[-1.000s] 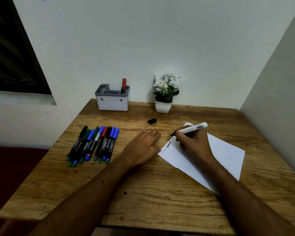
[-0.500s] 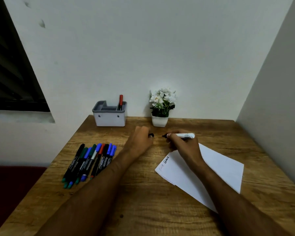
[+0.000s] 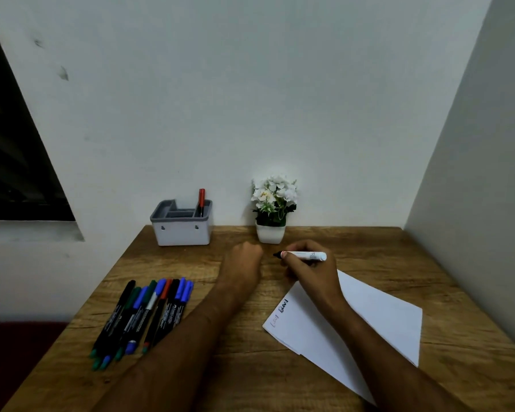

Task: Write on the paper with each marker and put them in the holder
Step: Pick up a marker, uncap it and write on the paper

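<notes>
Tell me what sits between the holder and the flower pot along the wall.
Nothing: in the head view, only bare wooden tabletop separates the holder from the flower pot.

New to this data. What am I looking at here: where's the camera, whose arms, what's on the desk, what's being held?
No robot here: these are a person's two bare arms, seen by one wide-angle camera worn on their head, looking forward and down. The right hand holds a white marker, uncapped, its black tip pointing left. The left hand is a fist beside it; whether it holds anything is hidden. On the wooden table: a sheet of paper with some writing, a row of markers at left, a grey and white holder with one red marker in it, and a small potted plant.
</notes>
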The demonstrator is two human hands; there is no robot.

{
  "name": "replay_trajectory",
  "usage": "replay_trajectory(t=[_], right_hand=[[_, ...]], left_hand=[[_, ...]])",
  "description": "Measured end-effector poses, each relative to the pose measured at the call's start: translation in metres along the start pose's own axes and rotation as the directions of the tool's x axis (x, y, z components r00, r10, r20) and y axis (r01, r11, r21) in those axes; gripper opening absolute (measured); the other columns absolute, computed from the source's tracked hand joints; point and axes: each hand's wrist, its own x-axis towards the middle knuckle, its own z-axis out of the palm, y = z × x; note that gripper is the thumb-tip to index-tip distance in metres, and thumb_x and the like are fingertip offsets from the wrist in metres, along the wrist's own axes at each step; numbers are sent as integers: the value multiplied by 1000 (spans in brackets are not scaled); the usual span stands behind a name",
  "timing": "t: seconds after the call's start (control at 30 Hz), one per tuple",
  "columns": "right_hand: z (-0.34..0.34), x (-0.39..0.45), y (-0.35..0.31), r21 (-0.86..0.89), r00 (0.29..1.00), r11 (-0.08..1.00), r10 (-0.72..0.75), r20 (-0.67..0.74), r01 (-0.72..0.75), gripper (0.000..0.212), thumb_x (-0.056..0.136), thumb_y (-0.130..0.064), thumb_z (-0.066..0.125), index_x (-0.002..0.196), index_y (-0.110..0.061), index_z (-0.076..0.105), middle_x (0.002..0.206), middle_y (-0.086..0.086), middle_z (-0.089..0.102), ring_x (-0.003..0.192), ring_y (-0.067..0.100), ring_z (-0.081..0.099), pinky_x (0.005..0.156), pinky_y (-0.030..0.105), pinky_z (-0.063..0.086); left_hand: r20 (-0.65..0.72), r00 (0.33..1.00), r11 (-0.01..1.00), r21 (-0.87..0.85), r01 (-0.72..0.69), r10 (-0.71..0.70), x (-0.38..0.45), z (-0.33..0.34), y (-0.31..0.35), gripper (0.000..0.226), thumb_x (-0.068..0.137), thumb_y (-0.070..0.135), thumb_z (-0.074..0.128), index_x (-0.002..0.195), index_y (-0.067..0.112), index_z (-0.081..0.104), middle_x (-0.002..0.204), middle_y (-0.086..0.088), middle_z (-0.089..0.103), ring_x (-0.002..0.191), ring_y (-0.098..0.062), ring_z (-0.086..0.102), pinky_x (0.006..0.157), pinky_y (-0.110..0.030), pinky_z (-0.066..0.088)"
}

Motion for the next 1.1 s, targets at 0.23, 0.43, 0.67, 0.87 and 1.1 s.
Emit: replay_trajectory(t=[0.23,0.43,0.67,0.87,1.1], right_hand=[[9,0,-5,-5,998,998,-61,-2,61,4,86,-6,80,85,-8,77,74,5,74,64,16,66,57,35,53],[14,-3,-13,42,999,998,-46,-14,47,6,87,-4,78,85,-9,80,75,10,76,68,35,71,61,42,58],[22,-1,-12,6,998,998,-62,7,62,5,89,-7,77,86,-10,80,73,7,76,68,34,71,63,51,59],[24,1,-11,88,1000,996,-11,-20,13,10,87,-5,80,83,2,73,71,23,71,62,32,68,59,49,61],[33,7,-12,186,996,982,-26,-81,41,18,91,-1,71,75,6,70,67,25,68,58,27,63,55,35,52]], left_hand=[[-45,865,621,-715,322,-500,8,-6,-8,8,76,22,83,80,18,78,77,7,73,70,-6,67,66,-20,53],[482,679,-277,-876,395,-553,6,-21,-10,18,78,3,80,88,-6,68,84,-17,72,68,-24,74,59,-27,62],[490,731,-372,-864,338,-475,0,-25,2,19,79,-1,77,90,-11,66,79,-18,71,59,-21,72,64,-30,62],[489,742,-418,-855,306,-459,-2,-30,2,11,79,-6,75,83,-9,65,78,-17,70,65,-22,72,68,-36,62],[534,708,-528,-807,264,-462,2,-39,2,10,81,-11,71,89,-7,67,87,-17,71,81,-28,72,65,-33,63]])
